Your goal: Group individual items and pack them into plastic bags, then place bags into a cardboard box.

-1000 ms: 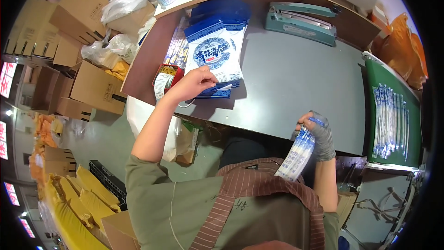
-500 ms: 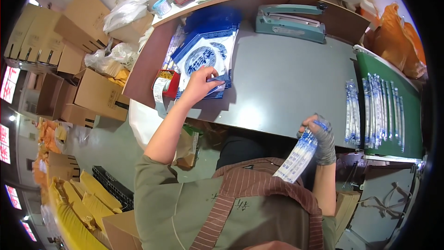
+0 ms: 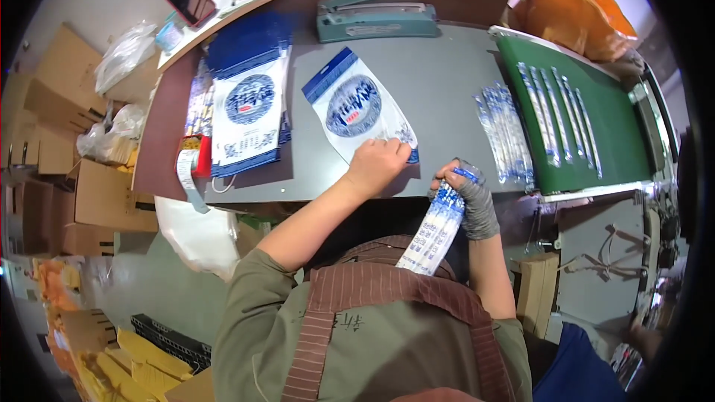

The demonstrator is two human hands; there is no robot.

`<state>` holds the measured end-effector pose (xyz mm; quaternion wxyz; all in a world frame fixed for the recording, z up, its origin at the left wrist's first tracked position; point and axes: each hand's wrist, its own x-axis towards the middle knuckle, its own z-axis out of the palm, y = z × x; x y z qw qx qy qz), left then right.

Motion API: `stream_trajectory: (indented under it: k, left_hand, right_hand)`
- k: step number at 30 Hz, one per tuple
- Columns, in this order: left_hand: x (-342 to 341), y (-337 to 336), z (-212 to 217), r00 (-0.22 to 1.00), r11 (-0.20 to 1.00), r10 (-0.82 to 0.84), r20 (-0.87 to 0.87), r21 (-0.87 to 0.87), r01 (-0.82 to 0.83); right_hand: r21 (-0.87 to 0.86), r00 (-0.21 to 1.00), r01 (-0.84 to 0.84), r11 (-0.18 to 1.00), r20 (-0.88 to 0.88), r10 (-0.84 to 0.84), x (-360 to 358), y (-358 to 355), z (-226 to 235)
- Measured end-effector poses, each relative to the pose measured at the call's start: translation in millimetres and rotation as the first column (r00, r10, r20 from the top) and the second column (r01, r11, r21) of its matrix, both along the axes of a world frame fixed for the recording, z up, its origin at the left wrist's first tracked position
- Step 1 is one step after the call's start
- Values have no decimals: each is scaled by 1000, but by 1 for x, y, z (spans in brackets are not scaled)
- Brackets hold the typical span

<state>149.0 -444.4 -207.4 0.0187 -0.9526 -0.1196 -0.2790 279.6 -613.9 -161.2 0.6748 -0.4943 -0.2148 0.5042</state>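
My two hands at a grey surface, one on a printed pouch, one gripping a bundle of sachets.

My left hand rests on the near edge of a blue-and-white pouch lying flat on the surface, fingers curled onto it. My gloved right hand, just right of it, has its fingers closed around a bundle of long blue-and-white sachets hanging toward my apron. Far left lies a stack of pouches; at the far edge, a green sealing machine; more sachets lie at the right.
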Motion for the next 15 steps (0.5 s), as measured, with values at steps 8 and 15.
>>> stream_trajectory:
  k: [8,15]
  left_hand:
    - [-4,18,9,936,860,-146,-319,-509,-39]
    - [-24,37,10,894,431,-439,-90,-894,122]
  right_hand:
    - [31,999,18,999,-33,-17,12,-14,-8]
    - [56,997,10,998,-72,-6,15,-15,-15]
